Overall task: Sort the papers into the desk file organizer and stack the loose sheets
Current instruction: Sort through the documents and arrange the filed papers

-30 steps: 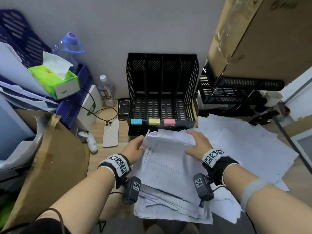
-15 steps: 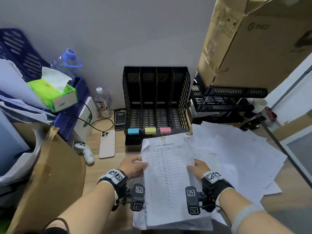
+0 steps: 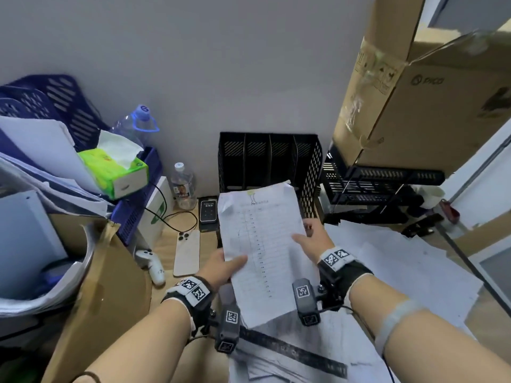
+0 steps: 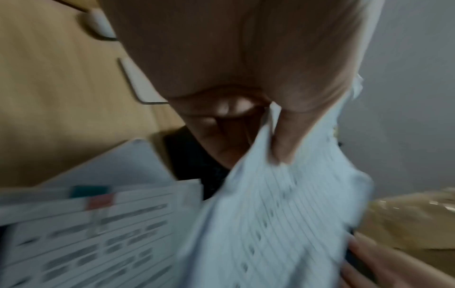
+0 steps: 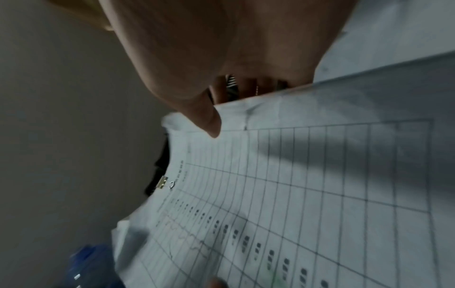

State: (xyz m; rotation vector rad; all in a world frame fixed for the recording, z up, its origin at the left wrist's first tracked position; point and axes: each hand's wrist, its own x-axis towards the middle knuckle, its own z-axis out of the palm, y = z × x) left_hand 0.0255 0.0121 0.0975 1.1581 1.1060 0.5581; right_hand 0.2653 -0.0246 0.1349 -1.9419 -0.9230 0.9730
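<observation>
Before the black file organizer (image 3: 269,158), a clipped sheaf of papers (image 3: 262,244) is held aloft. Left hand (image 3: 221,268) pinches its left edge, thumb on top. Right hand (image 3: 313,239) grips the right edge, fingers curled behind

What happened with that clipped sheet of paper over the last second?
Both hands, the left hand and the right hand, raised the clipped bundle of papers off the loose sheets and carried it up toward the black file organizer, whose front it now covers. Each hand kept its grip on a side edge. The organizer and the loose sheets stayed where they were.
</observation>
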